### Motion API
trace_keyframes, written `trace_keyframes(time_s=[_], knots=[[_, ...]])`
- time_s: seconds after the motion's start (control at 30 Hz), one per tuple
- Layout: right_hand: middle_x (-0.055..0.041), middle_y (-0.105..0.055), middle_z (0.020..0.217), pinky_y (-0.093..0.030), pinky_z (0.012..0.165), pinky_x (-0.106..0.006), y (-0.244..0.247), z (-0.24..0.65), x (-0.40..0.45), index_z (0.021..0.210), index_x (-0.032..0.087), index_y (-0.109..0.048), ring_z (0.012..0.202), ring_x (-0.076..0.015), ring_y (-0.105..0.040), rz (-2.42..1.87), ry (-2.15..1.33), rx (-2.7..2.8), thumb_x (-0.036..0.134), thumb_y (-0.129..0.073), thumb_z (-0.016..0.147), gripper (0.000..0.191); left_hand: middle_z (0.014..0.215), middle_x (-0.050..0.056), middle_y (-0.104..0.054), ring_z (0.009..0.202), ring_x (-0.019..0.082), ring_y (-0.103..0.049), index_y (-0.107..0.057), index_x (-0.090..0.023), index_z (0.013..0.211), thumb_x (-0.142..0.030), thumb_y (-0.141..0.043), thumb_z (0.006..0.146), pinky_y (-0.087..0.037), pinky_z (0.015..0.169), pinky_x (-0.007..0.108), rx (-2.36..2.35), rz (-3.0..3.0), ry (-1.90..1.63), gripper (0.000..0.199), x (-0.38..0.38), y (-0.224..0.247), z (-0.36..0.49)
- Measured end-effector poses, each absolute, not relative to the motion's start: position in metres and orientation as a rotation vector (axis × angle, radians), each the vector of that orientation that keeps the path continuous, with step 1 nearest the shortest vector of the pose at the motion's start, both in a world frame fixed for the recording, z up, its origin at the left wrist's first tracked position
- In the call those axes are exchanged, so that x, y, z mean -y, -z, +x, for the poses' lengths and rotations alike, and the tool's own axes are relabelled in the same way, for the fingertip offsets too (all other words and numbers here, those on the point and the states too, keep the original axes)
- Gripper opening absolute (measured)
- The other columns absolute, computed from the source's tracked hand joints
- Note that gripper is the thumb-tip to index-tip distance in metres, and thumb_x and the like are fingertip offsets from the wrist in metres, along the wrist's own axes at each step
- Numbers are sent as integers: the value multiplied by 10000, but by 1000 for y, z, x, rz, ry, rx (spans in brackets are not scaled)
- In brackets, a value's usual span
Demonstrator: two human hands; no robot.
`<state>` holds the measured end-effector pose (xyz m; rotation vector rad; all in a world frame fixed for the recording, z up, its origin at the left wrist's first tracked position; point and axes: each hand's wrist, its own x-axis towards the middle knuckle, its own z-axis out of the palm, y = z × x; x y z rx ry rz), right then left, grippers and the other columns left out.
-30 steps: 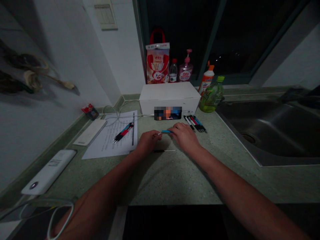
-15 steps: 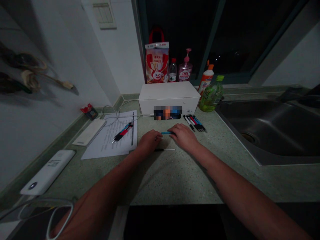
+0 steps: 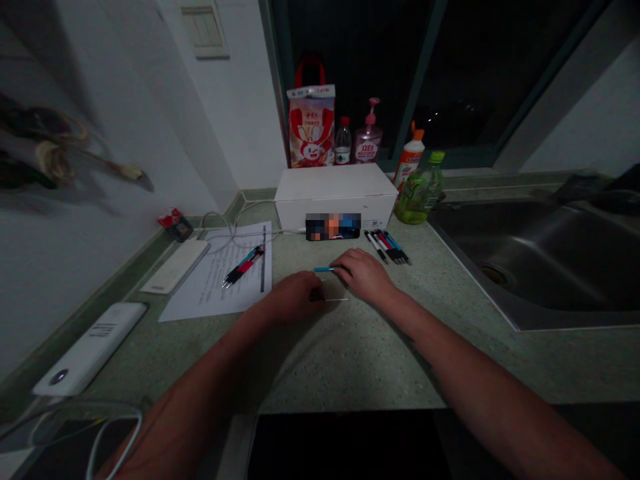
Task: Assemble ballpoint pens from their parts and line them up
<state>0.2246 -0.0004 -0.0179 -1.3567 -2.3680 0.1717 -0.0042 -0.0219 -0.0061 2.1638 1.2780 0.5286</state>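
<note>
My right hand [image 3: 367, 275] pinches a blue pen barrel [image 3: 325, 269], held level with its free end pointing left. Beside it, my left hand [image 3: 300, 295] is low on the counter with its fingers curled over a black pen part [image 3: 316, 295], which they mostly hide. A thin pale pen refill [image 3: 337, 300] sticks out to the right of those fingers. Several pens [image 3: 389, 247] lie side by side behind my right hand. On the printed paper [image 3: 210, 293] to the left rests another small bunch of pens [image 3: 243, 267].
A white box [image 3: 335, 183] stands at the back, a phone [image 3: 333, 227] leaning on its front. Bottles [image 3: 420, 193] are beside and behind it. At right is a steel sink [image 3: 500, 267]. A white power bank [image 3: 93, 347], a flat white box [image 3: 175, 267] and cables lie left.
My left hand has moved away from the blue barrel, toward me, onto the black pen part. My right hand still holds the barrel, shifted slightly left. The view has shifted slightly.
</note>
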Motion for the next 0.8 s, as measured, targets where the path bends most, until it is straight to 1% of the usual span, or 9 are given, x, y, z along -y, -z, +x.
trace_keyframes(time_s=[0.07,0.13,0.23,0.33,0.43,0.53,0.67,0.8], knots=[[-101,-768,1072,-486,964,-357,14,227,6,1095,184,-810,1065,-242,-666,-1304,-205,2354,238,-633,1062,188,781,30,-719,723,218,-631,-763,-234,758,-232,-789,781,-470,705,335,-1267,2261,-439,34,22,4,-2],[-91,-770,1049,-492,950,-349,11,226,11,1082,186,-808,1050,-235,-672,-1240,-250,2378,265,-641,1064,185,843,47,-732,795,235,-649,-766,-228,808,-218,-738,839,-484,756,348,-1309,2326,-430,44,19,2,-1],[-82,-780,1053,-495,935,-345,6,221,17,1135,199,-802,1044,-229,-681,-1194,-289,2451,272,-655,1059,182,883,59,-741,850,249,-660,-759,-217,877,-198,-704,891,-498,824,372,-1450,2341,-463,60,14,1,0],[-76,-787,1055,-491,939,-354,4,217,17,1165,211,-798,1042,-232,-681,-1229,-249,2494,203,-625,1059,203,927,61,-755,910,258,-670,-760,-222,960,-183,-708,915,-495,891,390,-1496,2386,-461,79,12,0,0],[-92,-781,1055,-487,946,-378,4,221,13,1108,198,-802,1048,-257,-676,-1332,-154,2462,172,-631,1039,186,992,75,-768,999,276,-666,-767,-227,1007,-160,-725,913,-472,949,411,-1491,2485,-465,122,11,-3,-3],[-107,-769,1062,-488,927,-390,5,232,8,1068,196,-802,1040,-271,-673,-1454,-91,2381,175,-635,1031,172,1043,90,-773,1050,291,-658,-772,-227,1052,-159,-727,921,-459,966,422,-1572,2521,-467,154,8,-5,-8],[-104,-755,1040,-490,895,-385,5,238,7,1042,201,-801,1013,-270,-669,-1482,-89,2322,178,-624,1033,178,1046,91,-773,1028,286,-666,-778,-219,1106,-194,-729,937,-471,943,412,-1649,2441,-517,178,5,-2,-10],[-86,-748,1031,-488,884,-354,6,234,9,1034,211,-797,1005,-246,-672,-1414,-147,2334,189,-636,1034,162,966,74,-766,938,258,-660,-800,-230,1023,-215,-675,967,-482,896,391,-1549,2403,-563,138,8,0,-4]])
